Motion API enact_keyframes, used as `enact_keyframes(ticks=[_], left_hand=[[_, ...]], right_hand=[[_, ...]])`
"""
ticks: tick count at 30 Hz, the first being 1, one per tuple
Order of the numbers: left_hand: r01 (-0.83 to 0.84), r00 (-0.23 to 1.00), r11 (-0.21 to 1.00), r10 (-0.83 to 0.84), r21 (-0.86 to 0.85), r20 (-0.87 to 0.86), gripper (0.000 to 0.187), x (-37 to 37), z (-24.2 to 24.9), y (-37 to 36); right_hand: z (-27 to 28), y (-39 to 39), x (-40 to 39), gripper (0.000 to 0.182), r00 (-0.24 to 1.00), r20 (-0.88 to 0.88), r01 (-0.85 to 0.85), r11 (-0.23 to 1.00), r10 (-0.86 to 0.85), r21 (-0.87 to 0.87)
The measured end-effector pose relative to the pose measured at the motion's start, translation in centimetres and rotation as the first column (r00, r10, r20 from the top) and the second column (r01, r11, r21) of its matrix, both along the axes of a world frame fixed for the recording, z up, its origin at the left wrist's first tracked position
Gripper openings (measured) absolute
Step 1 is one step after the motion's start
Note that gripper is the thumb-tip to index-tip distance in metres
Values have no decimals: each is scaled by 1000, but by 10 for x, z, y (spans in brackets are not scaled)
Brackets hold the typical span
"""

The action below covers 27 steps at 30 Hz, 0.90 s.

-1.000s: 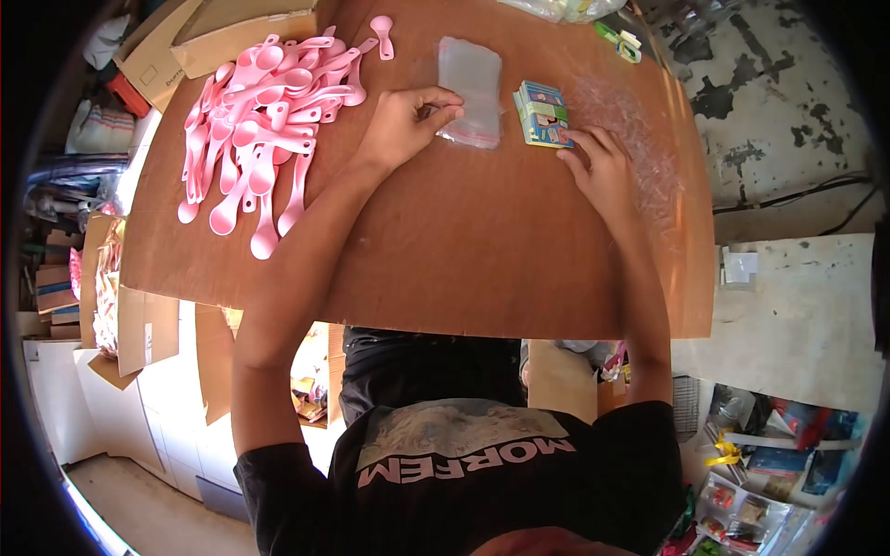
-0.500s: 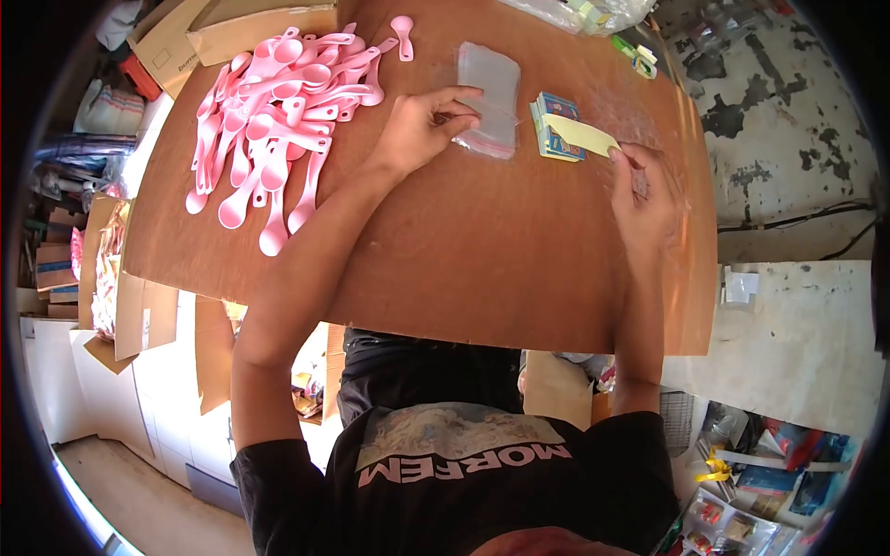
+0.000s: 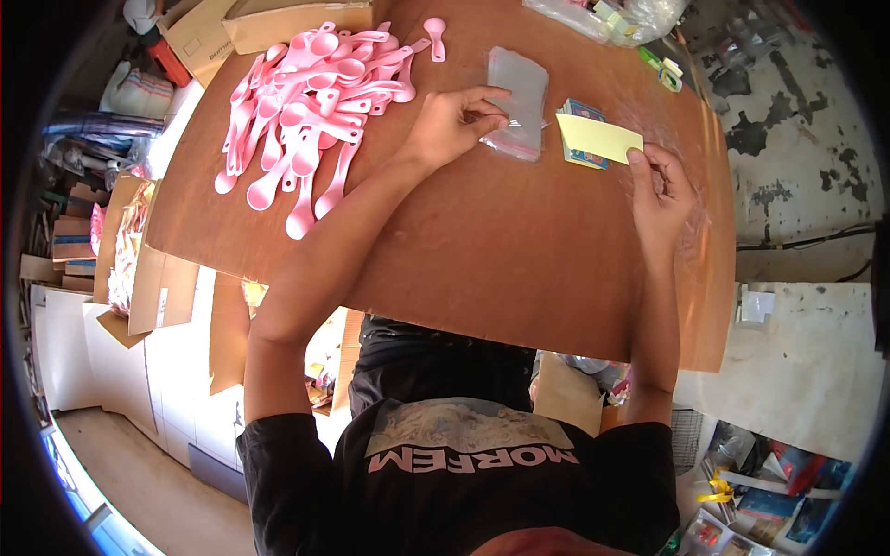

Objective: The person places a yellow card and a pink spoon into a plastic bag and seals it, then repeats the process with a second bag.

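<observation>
My left hand (image 3: 456,128) is at the left edge of a stack of clear plastic bags (image 3: 519,88), its thumb and a finger pinched at the top bag's edge while the index finger stretches over it. Between the thumb and fingers of my right hand (image 3: 663,190) is a pale yellow paper card (image 3: 603,139), held by its right end. The card lies over a small stack of blue printed cards (image 3: 586,162) and hides most of it. Left of my left hand spreads a heap of pink measuring spoons (image 3: 306,102); a single pink spoon (image 3: 434,37) lies apart.
The brown tabletop (image 3: 482,241) carries everything. Cardboard boxes (image 3: 297,26) stand at its back left. At the back right are a clear plastic bag (image 3: 640,20) and a green-and-white tape-like item (image 3: 661,68). A stained wall (image 3: 788,139) rises on the right.
The yellow card has turned its broad face more toward me and covers more of the blue stack. My left hand stays by the bags. The whole view has shifted slightly.
</observation>
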<state>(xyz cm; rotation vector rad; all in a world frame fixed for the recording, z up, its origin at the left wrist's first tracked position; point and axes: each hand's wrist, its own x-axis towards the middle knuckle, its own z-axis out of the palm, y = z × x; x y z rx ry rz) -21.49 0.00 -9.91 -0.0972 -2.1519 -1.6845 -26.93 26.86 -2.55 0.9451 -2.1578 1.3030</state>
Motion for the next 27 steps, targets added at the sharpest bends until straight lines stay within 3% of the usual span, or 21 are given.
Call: enact_keyframes(ticks=[2, 5, 6, 10, 13, 15, 21, 24, 26, 27], left_hand=[[30, 999, 1000, -30, -9, 30, 35, 5, 12, 5], [89, 995, 996, -87, -30, 44, 37, 10, 19, 15], [117, 993, 992, -116, -49, 25, 38, 11, 20, 18], [128, 992, 990, -129, -58, -1, 38, 15, 24, 23], [126, 992, 991, -124, -52, 36, 38, 15, 30, 24], [175, 984, 980, -178, -97, -22, 37, 16, 33, 25], [175, 984, 966, -177, -191, 5, 35, 24, 45, 45], [181, 980, 969, -192, -167, -51, 31, 29, 51, 51], [161, 973, 967, -189, -196, -131, 29, 32, 55, 54], [146, 957, 964, -194, -221, -216, 27, 34, 58, 56]], right_hand=[[10, -10, 14, 14, 985, 130, -86, 976, 113, -200], [7, -19, 7, 14, 991, 63, -102, 974, 117, -204], [4, -23, 3, 14, 988, 79, -104, 956, 130, -274], [-5, -23, -7, 14, 964, 188, -125, 947, 186, -296], [-14, -13, -11, 14, 934, 243, -215, 955, 262, -202], [-21, -8, -8, 14, 959, 215, -173, 982, 185, -76], [-28, -9, 9, 12, 953, 225, -173, 976, 200, -135], [-18, -13, 19, 13, 957, 200, -216, 976, 212, -1], [-9, -18, 23, 14, 936, -28, -343, 929, 350, 140], [-7, -19, 25, 14, 935, -25, -346, 928, 353, 138]])
